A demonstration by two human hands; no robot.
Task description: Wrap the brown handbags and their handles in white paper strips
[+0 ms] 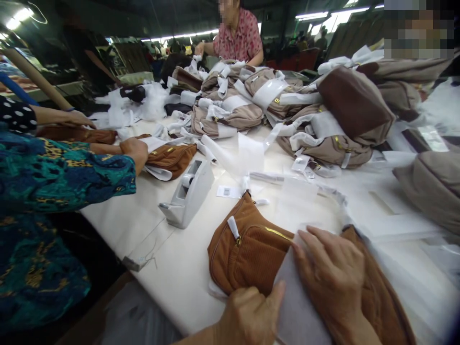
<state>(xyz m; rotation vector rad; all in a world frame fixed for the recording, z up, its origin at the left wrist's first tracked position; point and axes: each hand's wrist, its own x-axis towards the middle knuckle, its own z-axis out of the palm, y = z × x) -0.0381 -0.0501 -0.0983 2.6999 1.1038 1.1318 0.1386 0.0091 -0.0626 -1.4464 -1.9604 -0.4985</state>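
A brown corduroy bag (251, 254) with a gold zipper lies on the table in front of me. A translucent white wrapping sheet (293, 302) crosses its middle. At the bag's near edge, my left hand (251, 314) is closed, fingers curled at the edge and thumb against the sheet. My right hand (332, 273) lies over the sheet and the bag's right half, its fingers stretched out and pressing down. The bag's strap, wrapped in white, loops behind it. A paper tag (229, 191) with a barcode rests beyond the bag's upper corner.
A grey tape dispenser (189, 194) stands left of the bag. Beyond it, a co-worker's hand (134, 152) is on another brown bag (174, 158). Taupe bags (228, 117) with white wrapping are heaped across the back. Another person (239, 36) stands behind the heap.
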